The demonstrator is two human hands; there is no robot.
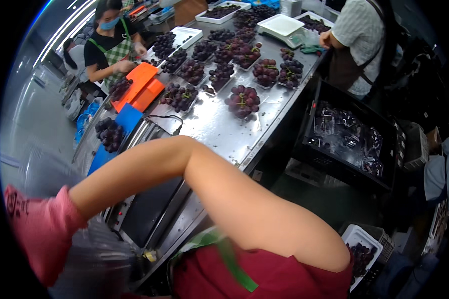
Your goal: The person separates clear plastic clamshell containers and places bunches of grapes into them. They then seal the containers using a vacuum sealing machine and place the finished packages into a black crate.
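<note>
My right arm is bent across the view, and my right hand (40, 236), in a pink knitted glove, is at the far left edge. Its fingers are at the dark rim, so what they grip, if anything, cannot be made out. Beside and below the glove is crinkled clear plastic (92, 259), perhaps film or bags. Past my forearm, a bunch of dark grapes (110, 134) lies by a blue panel (128, 118) next to a metal-framed machine (152, 212). My left hand is out of view.
A steel table (209, 122) holds several clear trays of grapes (178, 96), an orange device (138, 88) and a white scale (282, 27). One co-worker (117, 55) stands at the far left, another (356, 45) at the right. A black crate (312, 149) holds packed grapes.
</note>
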